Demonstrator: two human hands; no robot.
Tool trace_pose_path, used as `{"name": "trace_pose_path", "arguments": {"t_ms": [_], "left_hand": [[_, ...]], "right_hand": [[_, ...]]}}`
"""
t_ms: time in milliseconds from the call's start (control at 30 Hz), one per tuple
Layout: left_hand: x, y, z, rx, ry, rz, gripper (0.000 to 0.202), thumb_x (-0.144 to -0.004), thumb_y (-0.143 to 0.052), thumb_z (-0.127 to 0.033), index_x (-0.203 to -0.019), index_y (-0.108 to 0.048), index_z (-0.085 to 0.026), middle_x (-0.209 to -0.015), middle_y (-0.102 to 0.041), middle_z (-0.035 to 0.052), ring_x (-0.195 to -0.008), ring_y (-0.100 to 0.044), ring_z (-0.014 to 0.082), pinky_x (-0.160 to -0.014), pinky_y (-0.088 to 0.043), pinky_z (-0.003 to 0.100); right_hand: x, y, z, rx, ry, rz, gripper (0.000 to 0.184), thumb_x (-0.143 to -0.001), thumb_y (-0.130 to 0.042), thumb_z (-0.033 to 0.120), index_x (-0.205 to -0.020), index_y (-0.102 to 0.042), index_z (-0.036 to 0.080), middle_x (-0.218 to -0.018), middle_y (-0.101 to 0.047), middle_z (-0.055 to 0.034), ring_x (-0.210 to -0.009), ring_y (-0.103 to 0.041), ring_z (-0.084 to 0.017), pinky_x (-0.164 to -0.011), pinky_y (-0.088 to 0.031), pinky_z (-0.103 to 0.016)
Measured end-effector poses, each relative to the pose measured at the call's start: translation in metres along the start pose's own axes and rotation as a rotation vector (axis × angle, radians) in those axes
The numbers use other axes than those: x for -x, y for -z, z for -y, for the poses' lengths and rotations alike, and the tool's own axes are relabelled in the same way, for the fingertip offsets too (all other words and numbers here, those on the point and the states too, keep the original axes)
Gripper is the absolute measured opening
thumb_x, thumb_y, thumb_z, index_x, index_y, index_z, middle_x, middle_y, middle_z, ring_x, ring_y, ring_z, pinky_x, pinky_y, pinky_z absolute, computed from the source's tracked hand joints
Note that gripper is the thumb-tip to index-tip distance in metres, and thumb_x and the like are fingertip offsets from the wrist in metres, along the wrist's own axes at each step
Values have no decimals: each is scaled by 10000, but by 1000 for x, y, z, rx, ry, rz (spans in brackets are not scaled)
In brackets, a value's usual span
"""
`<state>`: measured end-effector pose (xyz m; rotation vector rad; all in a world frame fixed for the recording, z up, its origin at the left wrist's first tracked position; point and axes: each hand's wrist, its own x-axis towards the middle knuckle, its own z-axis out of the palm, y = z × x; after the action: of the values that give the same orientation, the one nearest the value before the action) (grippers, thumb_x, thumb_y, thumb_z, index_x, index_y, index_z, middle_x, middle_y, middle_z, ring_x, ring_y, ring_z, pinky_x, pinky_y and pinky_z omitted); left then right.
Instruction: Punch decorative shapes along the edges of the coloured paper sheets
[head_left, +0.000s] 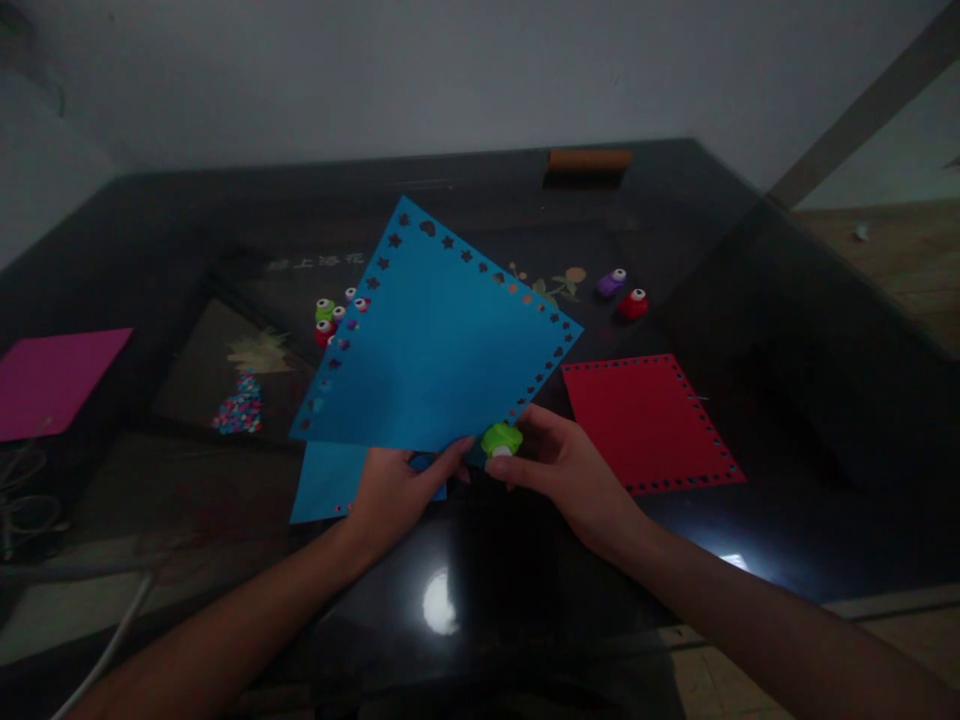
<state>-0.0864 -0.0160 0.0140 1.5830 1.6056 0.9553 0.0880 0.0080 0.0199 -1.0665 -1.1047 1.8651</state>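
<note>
A blue paper sheet [439,350], with star and heart holes punched along several edges, is held up at a slant. My left hand [409,485] pinches its lower edge, with part of the fingers hidden behind it. My right hand [562,465] is closed around a green craft punch [501,440] with a white button, and the punch sits at the sheet's lower right edge. Beneath my left hand lies another blue sheet [322,480]. A small blue object between that hand's fingers is mostly hidden.
A red punched sheet [645,420] lies at right, below a purple punch [611,283] and a red punch [634,304]. Several punches [325,312] stand behind the blue sheet. Paper confetti [240,408] and a pink sheet [64,380] are left. A brown roll [589,161] is at the back.
</note>
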Motion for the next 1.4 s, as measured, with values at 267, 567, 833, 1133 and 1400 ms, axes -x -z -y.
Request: {"name": "trace_pose_path", "arguments": {"t_ms": [267,567,833,1133,1400], "left_hand": [[0,-1,-3,25,60,22,251,-774,-602,-327,-554,-621,-208,-543,-686,-6,-555,-647,162,-702,-516,287],[-1,-1,-7,83,87,50,246,-777,-603,-299,-552,-608,-201,-520,-675,-10,-530,-644,144,-661,-525,255],[-1,-2,-3,84,101,59,232,-785,-607,-314,-585,-619,-197,-533,-681,-6,-527,-643,152,-634,-521,259],[0,-1,-2,44,68,50,247,-780,-607,-325,-564,-613,-205,-535,-684,-3,-523,-639,156,-652,-527,272],[0,-2,-3,39,77,44,231,-775,-602,-332,-583,-618,-204,-538,-687,-2,-528,-638,160,-654,-528,278]], "right_hand": [[-1,1,-2,22,-9,-18,322,-580,-816,307,-826,-636,202,-796,-637,2,-720,-567,-139,-616,-436,-263],[-1,1,-2,0,-12,-23,292,-587,-812,286,-812,-650,194,-787,-649,1,-719,-572,-138,-631,-437,-271],[0,0,-2,-6,-14,-26,300,-578,-820,297,-804,-651,195,-780,-651,1,-707,-574,-131,-611,-439,-256],[-1,0,-1,7,-25,-20,319,-582,-816,324,-820,-649,194,-796,-657,-5,-733,-583,-142,-642,-444,-272],[-1,0,-1,-11,-23,-14,311,-580,-817,321,-814,-651,200,-799,-658,-3,-732,-584,-144,-664,-447,-282]]}}
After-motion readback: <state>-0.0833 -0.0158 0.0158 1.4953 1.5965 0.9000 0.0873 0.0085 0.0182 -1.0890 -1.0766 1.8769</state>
